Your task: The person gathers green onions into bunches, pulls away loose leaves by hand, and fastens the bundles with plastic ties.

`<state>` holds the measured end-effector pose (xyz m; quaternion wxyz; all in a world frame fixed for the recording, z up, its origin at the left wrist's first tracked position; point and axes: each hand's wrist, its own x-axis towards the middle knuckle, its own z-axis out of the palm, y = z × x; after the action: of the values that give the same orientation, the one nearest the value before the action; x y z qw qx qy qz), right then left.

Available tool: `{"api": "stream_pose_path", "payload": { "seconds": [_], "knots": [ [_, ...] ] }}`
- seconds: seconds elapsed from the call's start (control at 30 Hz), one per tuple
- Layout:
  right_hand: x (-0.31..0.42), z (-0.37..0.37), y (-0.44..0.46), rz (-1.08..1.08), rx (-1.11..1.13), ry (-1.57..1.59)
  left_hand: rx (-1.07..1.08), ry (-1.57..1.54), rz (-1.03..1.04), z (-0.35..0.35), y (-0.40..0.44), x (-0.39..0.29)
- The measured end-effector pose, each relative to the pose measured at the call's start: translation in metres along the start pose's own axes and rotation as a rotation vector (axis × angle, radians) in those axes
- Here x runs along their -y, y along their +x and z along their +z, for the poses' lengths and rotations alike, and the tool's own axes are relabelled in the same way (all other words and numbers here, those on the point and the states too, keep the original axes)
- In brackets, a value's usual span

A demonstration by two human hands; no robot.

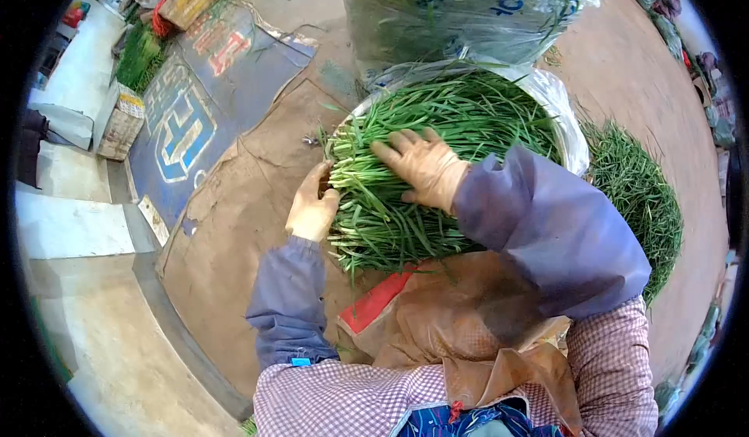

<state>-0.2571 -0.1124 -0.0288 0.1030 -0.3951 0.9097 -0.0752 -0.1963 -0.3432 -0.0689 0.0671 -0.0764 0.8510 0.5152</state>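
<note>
A large heap of long green chives [484, 117] lies in front of me in an open plastic bag [575, 152], its pale cut ends pointing left. My right hand [427, 170], in a tan glove, rests flat on the stems with its fingers spread. At the left edge of the heap, my left hand [310, 207], gloved too, is against the cut ends with thumb and fingers apart. Its fingertips are partly hidden beside the stems.
Behind the heap stands a clear plastic bag [437, 23] of greens. More loose greens [636, 195] lie on the floor to the right. A printed blue sheet [187, 117] and a cardboard box [122, 121] are at the left. A brown apron [445, 304] covers my lap.
</note>
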Motion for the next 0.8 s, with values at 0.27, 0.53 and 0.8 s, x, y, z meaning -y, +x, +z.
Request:
{"api": "stream_pose_path", "payload": {
  "seconds": [0.27, 0.53, 0.8],
  "knots": [
    [-0.023, 0.014, -0.006, 0.109, -0.019, -0.056, 0.092, 0.036, 0.211, 0.001, 0.026, -0.020],
    [-0.053, 0.009, -0.010, 0.189, -0.233, 0.665, 0.250, -0.453, 0.284, 0.004, 0.026, -0.068],
    [-0.083, 0.027, -0.017, 0.252, -0.378, 0.963, -0.225, -0.164, 0.227, -0.015, -0.026, -0.064]
  ]
}}
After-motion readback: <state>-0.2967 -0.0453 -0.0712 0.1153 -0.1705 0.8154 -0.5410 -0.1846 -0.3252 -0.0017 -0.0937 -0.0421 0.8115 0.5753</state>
